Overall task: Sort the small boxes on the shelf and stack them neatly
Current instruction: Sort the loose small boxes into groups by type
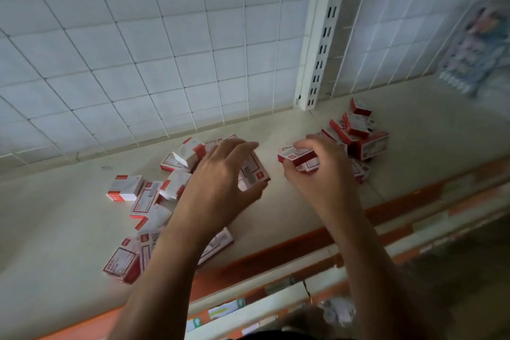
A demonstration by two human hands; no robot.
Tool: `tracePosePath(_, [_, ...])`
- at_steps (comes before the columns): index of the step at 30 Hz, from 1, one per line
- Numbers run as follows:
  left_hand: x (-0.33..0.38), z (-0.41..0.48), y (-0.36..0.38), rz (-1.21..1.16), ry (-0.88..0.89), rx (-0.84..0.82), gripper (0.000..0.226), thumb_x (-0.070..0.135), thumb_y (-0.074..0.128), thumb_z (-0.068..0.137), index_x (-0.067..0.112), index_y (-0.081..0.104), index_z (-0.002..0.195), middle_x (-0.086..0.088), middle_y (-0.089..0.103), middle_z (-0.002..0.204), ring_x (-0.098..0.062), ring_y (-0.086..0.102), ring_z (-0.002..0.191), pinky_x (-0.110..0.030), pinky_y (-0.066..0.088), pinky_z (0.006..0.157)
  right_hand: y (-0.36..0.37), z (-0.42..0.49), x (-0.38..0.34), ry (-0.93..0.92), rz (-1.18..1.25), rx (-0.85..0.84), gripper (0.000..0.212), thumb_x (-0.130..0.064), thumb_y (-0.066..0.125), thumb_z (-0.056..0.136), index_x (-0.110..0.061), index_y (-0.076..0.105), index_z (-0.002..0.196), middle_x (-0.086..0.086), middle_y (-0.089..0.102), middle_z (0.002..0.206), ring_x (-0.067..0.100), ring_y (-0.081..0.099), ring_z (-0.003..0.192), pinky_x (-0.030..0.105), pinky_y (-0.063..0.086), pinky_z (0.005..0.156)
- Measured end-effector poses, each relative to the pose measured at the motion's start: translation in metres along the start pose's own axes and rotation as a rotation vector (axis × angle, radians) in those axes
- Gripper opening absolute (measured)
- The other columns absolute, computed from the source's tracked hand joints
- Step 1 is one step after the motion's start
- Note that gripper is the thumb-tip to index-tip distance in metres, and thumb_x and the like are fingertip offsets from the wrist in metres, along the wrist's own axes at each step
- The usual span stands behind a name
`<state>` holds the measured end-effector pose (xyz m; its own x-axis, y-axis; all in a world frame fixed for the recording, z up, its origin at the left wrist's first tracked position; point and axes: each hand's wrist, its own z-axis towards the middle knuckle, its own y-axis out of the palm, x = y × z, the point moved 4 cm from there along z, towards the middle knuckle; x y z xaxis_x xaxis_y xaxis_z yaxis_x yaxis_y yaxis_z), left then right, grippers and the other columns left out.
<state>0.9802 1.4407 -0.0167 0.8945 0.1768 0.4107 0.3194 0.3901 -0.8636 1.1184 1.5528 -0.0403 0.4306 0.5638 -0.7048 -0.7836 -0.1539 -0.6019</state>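
Dim, flat indoor light; soft shadows, no glare. Back panel (386, 44) slightly brighter right of the post (320, 44). Wide-angle bend: grid lines and shelf (55, 229) edge curve toward the corners. Packet (480, 44) top right and price strips (414, 229) lower right are smeared. Boxes (124, 188) mid-frame are fairly sharp, print unreadable.

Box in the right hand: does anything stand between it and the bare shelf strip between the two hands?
Nothing visible does. The right hand pinches a small box at the right edge of the shelf strip, which lies bare; the nearest other thing is the flat box gripped by the left hand across it.
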Motion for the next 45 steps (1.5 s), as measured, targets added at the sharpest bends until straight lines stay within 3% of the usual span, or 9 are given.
tracePosePath(4, [0.034, 0.020, 0.025, 0.012, 0.117, -0.039, 0.065, 0.043, 0.071, 0.080, 0.024, 0.046, 0.138, 0.003, 0.048, 0.137, -0.015, 0.048, 0.122, -0.029, 0.046, 0.098, -0.040, -0.002, 0.030, 0.060, -0.026, 0.088, 0.036, -0.025, 0.075, 0.083, -0.015, 0.063, 0.115, 0.001, 0.056, 0.129, 0.014, 0.053, 0.120, 0.022, 0.053, 0.090])
tracePosePath(7, [0.058, 0.034, 0.043, 0.028, 0.168, -0.063, 0.066, 0.045, 0.069, 0.080, 0.024, 0.047, 0.138, 0.004, 0.049, 0.137, -0.015, 0.049, 0.121, -0.029, 0.046, 0.097, -0.061, -0.004, 0.054, 0.106, -0.083, 0.124, 0.037, -0.029, 0.073, 0.083, -0.017, 0.061, 0.117, 0.000, 0.056, 0.129, 0.015, 0.051, 0.120, 0.025, 0.050, 0.094])
tracePosePath(11, [0.084, 0.049, 0.068, 0.038, 0.214, -0.079, 0.064, 0.045, 0.069, 0.080, 0.023, 0.049, 0.137, 0.004, 0.050, 0.137, -0.015, 0.047, 0.122, -0.032, 0.045, 0.101, -0.072, -0.008, 0.085, 0.136, -0.102, 0.112, 0.037, -0.030, 0.073, 0.083, -0.018, 0.062, 0.116, -0.001, 0.056, 0.126, 0.013, 0.050, 0.116, 0.008, 0.036, 0.083])
tracePosePath(17, [0.100, 0.059, 0.098, 0.076, 0.230, -0.093, 0.061, 0.042, 0.071, 0.081, 0.020, 0.054, 0.135, 0.002, 0.050, 0.140, -0.017, 0.043, 0.128, -0.034, 0.041, 0.104, -0.074, -0.008, 0.106, 0.087, -0.053, 0.037, 0.044, -0.040, 0.061, 0.080, -0.016, 0.062, 0.117, -0.001, 0.055, 0.128, 0.011, 0.051, 0.120, 0.027, 0.048, 0.100])
tracePosePath(27, [0.114, 0.071, 0.111, 0.021, 0.279, -0.093, 0.057, 0.039, 0.058, 0.081, 0.010, 0.058, 0.130, -0.008, 0.053, 0.138, -0.027, 0.049, 0.128, -0.042, 0.053, 0.092, -0.076, 0.008, 0.125, 0.092, -0.022, -0.065, 0.041, -0.031, 0.073, 0.083, -0.017, 0.061, 0.120, 0.000, 0.052, 0.130, 0.013, 0.050, 0.119, 0.026, 0.046, 0.101])
tracePosePath(31, [0.119, 0.072, 0.124, 0.081, 0.325, -0.121, 0.063, 0.028, 0.079, 0.076, 0.011, 0.056, 0.132, -0.009, 0.052, 0.141, -0.028, 0.044, 0.134, -0.046, 0.045, 0.103, -0.086, 0.005, 0.135, 0.088, -0.045, -0.080, 0.045, -0.035, 0.069, 0.081, -0.017, 0.061, 0.121, -0.001, 0.053, 0.129, 0.014, 0.050, 0.119, 0.028, 0.046, 0.101])
tracePosePath(37, [0.121, 0.067, 0.129, 0.112, 0.312, -0.143, 0.070, 0.035, 0.072, 0.081, 0.017, 0.044, 0.143, -0.006, 0.033, 0.154, -0.023, 0.019, 0.146, -0.047, 0.018, 0.118, -0.101, -0.004, 0.136, 0.052, -0.016, -0.052, 0.041, -0.031, 0.070, 0.086, -0.017, 0.060, 0.123, -0.003, 0.053, 0.128, 0.010, 0.051, 0.119, 0.018, 0.046, 0.098])
tracePosePath(41, [0.114, 0.054, 0.109, 0.078, 0.280, -0.055, 0.064, 0.038, 0.069, 0.081, 0.015, 0.050, 0.138, -0.009, 0.042, 0.149, -0.026, 0.036, 0.140, -0.048, 0.035, 0.111, -0.105, -0.001, 0.113, -0.052, 0.020, 0.019, 0.034, -0.025, 0.065, 0.087, -0.015, 0.061, 0.119, -0.002, 0.057, 0.123, 0.005, 0.053, 0.114, 0.008, 0.043, 0.096])
tracePosePath(45, [0.088, 0.030, 0.075, 0.042, 0.165, 0.013, 0.054, 0.041, 0.062, 0.086, 0.021, 0.052, 0.136, 0.000, 0.047, 0.145, -0.021, 0.050, 0.128, -0.045, 0.046, 0.101, -0.083, 0.003, 0.076, -0.179, 0.037, -0.042, 0.036, -0.029, 0.062, 0.089, -0.012, 0.060, 0.121, -0.001, 0.057, 0.124, 0.007, 0.053, 0.117, 0.015, 0.047, 0.097])
